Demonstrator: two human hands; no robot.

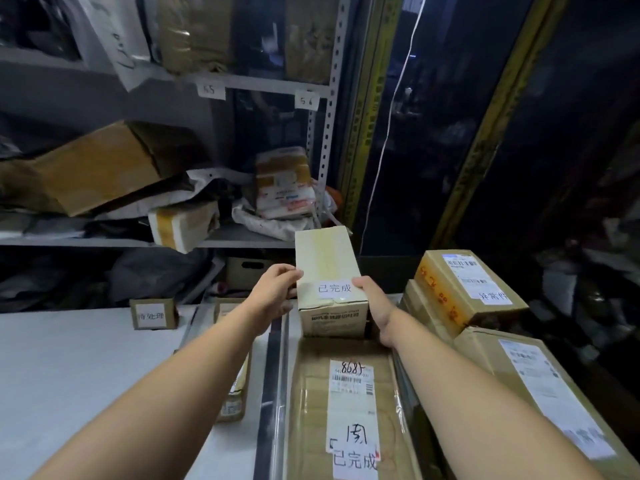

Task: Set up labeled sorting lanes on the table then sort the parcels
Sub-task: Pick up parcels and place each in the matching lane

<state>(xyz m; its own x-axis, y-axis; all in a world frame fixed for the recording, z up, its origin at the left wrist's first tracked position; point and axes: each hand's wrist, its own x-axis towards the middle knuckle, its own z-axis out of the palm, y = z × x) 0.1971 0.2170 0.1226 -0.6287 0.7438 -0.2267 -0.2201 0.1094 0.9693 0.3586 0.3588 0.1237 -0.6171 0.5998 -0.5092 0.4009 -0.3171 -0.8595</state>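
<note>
Here the small box (pixel 329 271) sits gripped between left hand (pixel 277 289) and right hand (pixel 375 303).

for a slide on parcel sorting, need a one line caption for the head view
The left hand and right hand grip a small box labeled 已完成 beyond a larger parcel bearing the same label.

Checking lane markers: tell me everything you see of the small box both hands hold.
The small box is pale cardboard, oblong, taped along its top. A white label reading 已完成 sits near the top's front edge; dark print crosses the front face. It points away from the person, at the far end of a large flat parcel. The left hand and right hand grip its sides.
</note>
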